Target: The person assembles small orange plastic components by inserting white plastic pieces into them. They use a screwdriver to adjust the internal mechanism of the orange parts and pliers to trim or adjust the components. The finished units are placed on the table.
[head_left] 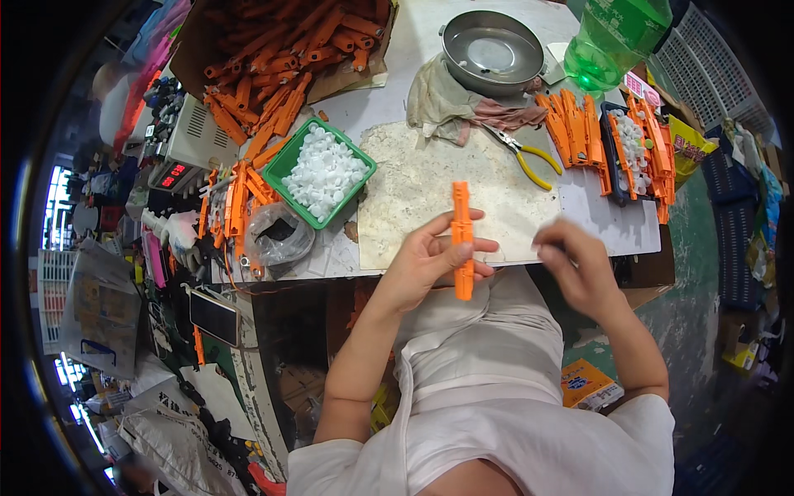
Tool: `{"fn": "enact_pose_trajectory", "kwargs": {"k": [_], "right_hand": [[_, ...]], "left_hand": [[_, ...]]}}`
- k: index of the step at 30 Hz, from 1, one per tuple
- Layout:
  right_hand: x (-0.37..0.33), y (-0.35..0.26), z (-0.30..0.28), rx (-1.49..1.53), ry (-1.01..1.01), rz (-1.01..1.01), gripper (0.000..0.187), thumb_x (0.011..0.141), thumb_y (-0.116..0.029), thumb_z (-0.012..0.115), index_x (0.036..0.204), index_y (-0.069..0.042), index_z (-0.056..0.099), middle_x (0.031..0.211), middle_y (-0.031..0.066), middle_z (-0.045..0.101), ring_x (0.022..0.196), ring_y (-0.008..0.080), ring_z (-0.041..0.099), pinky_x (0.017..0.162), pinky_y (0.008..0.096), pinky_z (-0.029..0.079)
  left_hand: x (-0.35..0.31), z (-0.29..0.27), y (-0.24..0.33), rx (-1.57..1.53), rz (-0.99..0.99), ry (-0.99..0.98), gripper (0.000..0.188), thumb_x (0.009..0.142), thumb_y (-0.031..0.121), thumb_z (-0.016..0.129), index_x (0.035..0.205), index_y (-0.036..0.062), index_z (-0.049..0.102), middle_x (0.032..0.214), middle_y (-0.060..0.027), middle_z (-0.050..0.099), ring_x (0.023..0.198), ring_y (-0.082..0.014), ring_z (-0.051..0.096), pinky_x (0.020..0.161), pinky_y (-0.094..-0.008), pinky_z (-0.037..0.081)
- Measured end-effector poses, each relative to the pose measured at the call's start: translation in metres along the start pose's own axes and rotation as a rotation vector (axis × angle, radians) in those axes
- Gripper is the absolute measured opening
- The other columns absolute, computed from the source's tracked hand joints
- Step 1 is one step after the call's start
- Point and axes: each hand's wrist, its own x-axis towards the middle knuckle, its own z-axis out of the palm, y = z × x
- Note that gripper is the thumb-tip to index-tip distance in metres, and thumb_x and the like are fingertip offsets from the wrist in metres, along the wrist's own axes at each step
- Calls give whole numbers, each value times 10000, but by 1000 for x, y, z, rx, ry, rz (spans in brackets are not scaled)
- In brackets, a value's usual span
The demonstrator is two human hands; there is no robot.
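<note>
My left hand [432,258] holds a long, narrow orange plastic part [461,240] upright at the table's front edge, thumb in front and fingers behind it. To its right and apart from it, my right hand [581,266] hovers at the table edge with fingers curled and the thumb near the index finger. Whatever may be between those fingertips is too small to make out. A green basket [273,172] of small white plastic pieces [324,174] stands left of my hands. Pliers with yellow handles [529,165] lie on the table beyond my right hand.
A cardboard box [192,51] heaped with orange parts [289,41] stands at the far left. A metal pan [494,51], a cloth [438,103] and a green bottle [608,41] are at the back. More orange parts [571,128] lie at the right, beside a dark tray [614,157].
</note>
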Motion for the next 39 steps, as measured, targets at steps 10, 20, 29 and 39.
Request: {"fn": "enact_pose_trajectory", "kwargs": {"k": [10,20,29,39], "right_hand": [[43,31,24,1114,97,520,230,927,-216,606,1077,-55,538,908,69,654,414,-13,294,400,152,323],[35,-2,36,117,144,329,188,888,-156,638,1030,-36,616,782,88,583,586,114,511,556,248,402],[13,-38,8,-320,209,-160,421,736,2,700,1125,-157,691,675,39,538,548,168,516,486,297,419],[9,-39,6,-454,234,-203,529,639,27,685,1119,-193,703,675,26,521,563,163,508,474,289,410]], "left_hand": [[0,3,-11,276,299,194,425,950,167,556,1318,-19,455,1240,-191,578,1072,-281,621,912,-346,500],[12,-1,-25,317,912,352,329,890,211,644,1128,-9,586,1127,-118,557,1083,-251,565,920,-347,450],[-2,-19,-18,643,773,331,389,954,310,543,1179,-8,557,1102,-107,491,997,-193,551,867,-298,443],[-3,-17,-12,690,760,340,430,963,353,517,1168,-21,567,1093,-100,511,950,-168,531,830,-275,432]]}}
